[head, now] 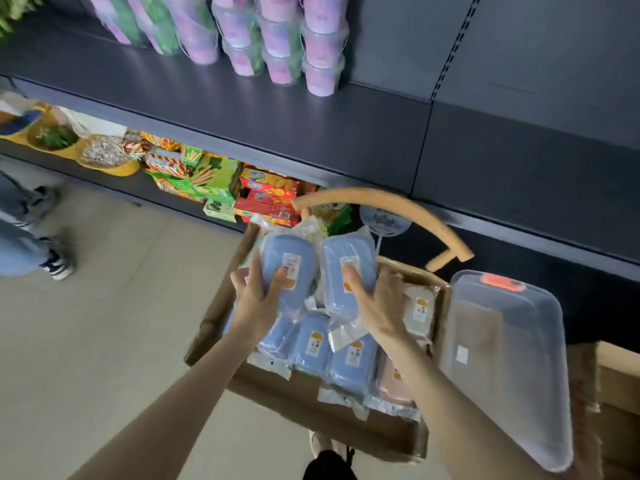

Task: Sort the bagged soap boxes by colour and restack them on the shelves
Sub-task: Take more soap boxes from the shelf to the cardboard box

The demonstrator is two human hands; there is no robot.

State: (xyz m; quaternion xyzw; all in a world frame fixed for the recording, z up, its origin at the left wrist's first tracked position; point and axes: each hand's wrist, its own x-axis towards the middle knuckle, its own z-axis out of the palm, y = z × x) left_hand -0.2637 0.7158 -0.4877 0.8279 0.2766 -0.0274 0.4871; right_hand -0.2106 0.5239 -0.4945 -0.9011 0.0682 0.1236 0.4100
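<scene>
My left hand [258, 296] grips a bagged blue soap box [294, 251], and my right hand [377, 303] grips a second bagged blue soap box [341, 251] beside it. Both are lifted above an open cardboard box [214, 313]. Inside the box lie several more bagged blue soap boxes [351, 362], a pink one [393, 382] and a pale cream one [419, 308] on the right side. The dark shelf [277, 123] above the box is bare in front.
Stacked purple and green tubs [280, 39] stand at the shelf's back. Snack boxes [270, 199] fill the lower shelf. A clear plastic lidded bin [509, 362] sits right of the cardboard box, with a curved wooden chair back [398, 206] behind it. Another person's legs [31, 233] stand at left.
</scene>
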